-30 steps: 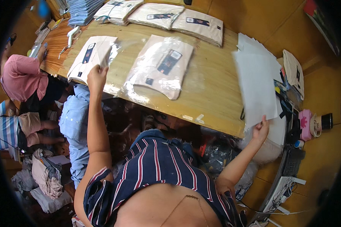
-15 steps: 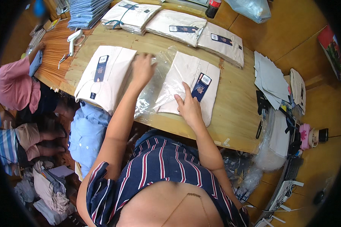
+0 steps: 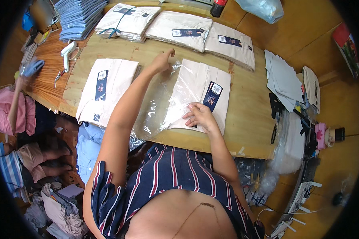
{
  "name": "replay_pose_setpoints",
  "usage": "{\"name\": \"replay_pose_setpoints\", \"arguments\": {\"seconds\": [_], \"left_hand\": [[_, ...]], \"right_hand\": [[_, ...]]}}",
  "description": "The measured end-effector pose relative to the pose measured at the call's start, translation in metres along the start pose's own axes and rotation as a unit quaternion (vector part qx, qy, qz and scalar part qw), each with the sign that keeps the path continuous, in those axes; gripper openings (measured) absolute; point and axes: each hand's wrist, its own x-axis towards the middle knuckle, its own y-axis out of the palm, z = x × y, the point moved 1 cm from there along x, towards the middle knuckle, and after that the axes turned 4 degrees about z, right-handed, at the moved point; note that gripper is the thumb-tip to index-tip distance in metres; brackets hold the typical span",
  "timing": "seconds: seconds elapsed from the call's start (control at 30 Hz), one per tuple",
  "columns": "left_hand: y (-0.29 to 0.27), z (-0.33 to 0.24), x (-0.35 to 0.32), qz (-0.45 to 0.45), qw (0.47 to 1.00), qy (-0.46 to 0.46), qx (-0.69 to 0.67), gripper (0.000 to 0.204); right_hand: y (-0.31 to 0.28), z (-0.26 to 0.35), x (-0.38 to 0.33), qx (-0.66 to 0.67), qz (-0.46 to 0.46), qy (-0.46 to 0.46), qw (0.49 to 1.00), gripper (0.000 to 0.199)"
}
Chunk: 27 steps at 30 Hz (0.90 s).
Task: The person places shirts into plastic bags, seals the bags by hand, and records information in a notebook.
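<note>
On the wooden table before me, a folded pale pink shirt (image 3: 218, 115) with a dark blue tag (image 3: 212, 95) lies in a clear plastic bag (image 3: 150, 107) whose loose film spreads to the left. My right hand (image 3: 200, 116) rests over the shirt's front near the tag, fingers apart and slightly bent on the film. Farther off, my left hand (image 3: 162, 61) is at the film's upper edge; its forefinger stretches out and its other fingers are partly hidden. To the left of my arm is a second folded pale shirt (image 3: 117, 81), also with a dark tag.
Stacks of bagged pale shirts (image 3: 179, 30) line the far side, near a dark bottle (image 3: 218, 8). Blue shirts (image 3: 79, 18) are piled at far left, near a white tagging gun (image 3: 68, 53). White papers (image 3: 281, 79) lie right. Another person's pink sleeve (image 3: 6, 111) shows left.
My left hand has moved away from me and slightly right, along the film. The right hand has come nearer, its fingers now more bent. At left, the other person's arm has moved.
</note>
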Motion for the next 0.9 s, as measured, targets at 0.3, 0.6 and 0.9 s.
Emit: {"name": "replay_pose_setpoints", "arguments": {"seconds": [0.3,0.6,0.9], "left_hand": [[-0.146,-0.066,-0.048,-0.027,0.989,0.143,-0.027,0.034],[-0.224,-0.196,-0.031,-0.324,0.823,0.364,0.291,0.054],[-0.098,-0.103,0.025,-0.493,0.848,0.149,-0.122,0.016]], "right_hand": [[-0.023,0.09,0.023,-0.322,-0.081,-0.136,0.933,0.044],[-0.062,0.266,0.067,-0.386,-0.471,-0.541,0.58,0.018],[-0.13,0.197,0.058,-0.353,-0.427,-0.632,0.541,0.008]]}}
